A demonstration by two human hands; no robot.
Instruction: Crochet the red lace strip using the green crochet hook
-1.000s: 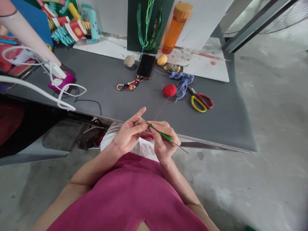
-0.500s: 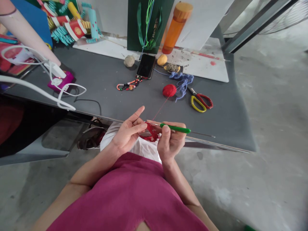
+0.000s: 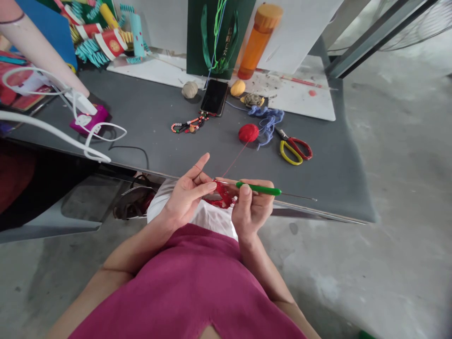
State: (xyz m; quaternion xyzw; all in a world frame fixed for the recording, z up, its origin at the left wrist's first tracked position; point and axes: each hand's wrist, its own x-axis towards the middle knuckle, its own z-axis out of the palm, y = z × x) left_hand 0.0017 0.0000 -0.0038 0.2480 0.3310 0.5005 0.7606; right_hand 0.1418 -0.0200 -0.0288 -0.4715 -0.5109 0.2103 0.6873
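Here, at the flat grey table (image 3: pixel 328 188), the left hand (image 3: pixel 184 197) and right hand (image 3: pixel 251 209) are working: right fingers gripping a green-handled metal hook (image 3: pixel 261 189), left ones pinching a red crocheted piece (image 3: pixel 223 194); beyond, a round red yarn ball (image 3: pixel 248 133) is lying.

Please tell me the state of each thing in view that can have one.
Left hand: pinching red crochet work
Right hand: gripping green-handled hook
Red yarn ball: wound, strand drawn out
Blue yarn: loose, crumpled
Grey yarn ball: wound
Yellow yarn ball: wound
Scissors: lying down, not held
Phone: flat, screen dark
Orange bottle: standing, capped
Purple socket block: white plug inserted
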